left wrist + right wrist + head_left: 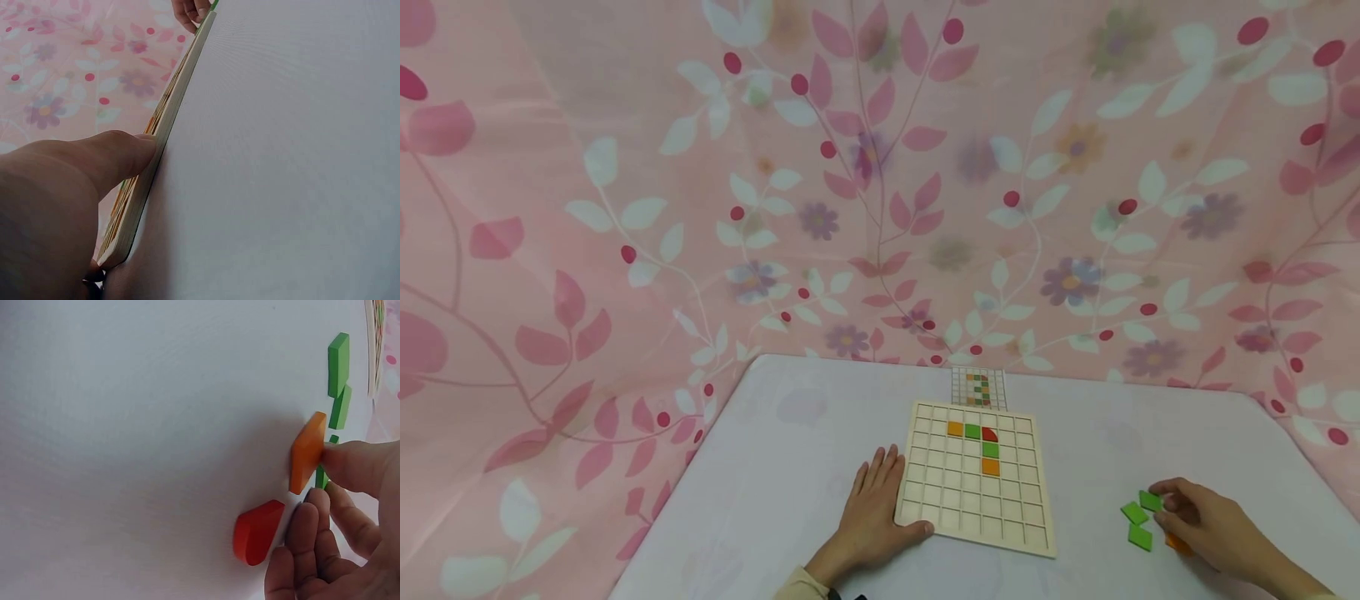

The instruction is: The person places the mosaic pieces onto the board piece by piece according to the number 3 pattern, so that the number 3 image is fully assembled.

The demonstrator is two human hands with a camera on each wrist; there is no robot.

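In the head view my left hand [874, 515] lies spread at the left side of a wooden grid board [951, 504], its thumb on the board's near edge. The left wrist view shows that thumb [122, 156] against the rim. At the right, my right hand [1213, 527] has thumb and index finger at opposite edges of a green tile [1150, 501], seemingly pinching it. Two other green tiles [1135, 512] lie beside it. An orange tile [307, 453] is close by the thumb, and a red round-cornered tile [258, 532] lies near the curled fingers.
On the board sit orange [955, 428], green [973, 432] and red [989, 434] tiles, with more green and orange below the red. A printed pattern card [958, 387] lies behind the board on the white table [797, 442]. A floral curtain [880, 208] hangs behind.
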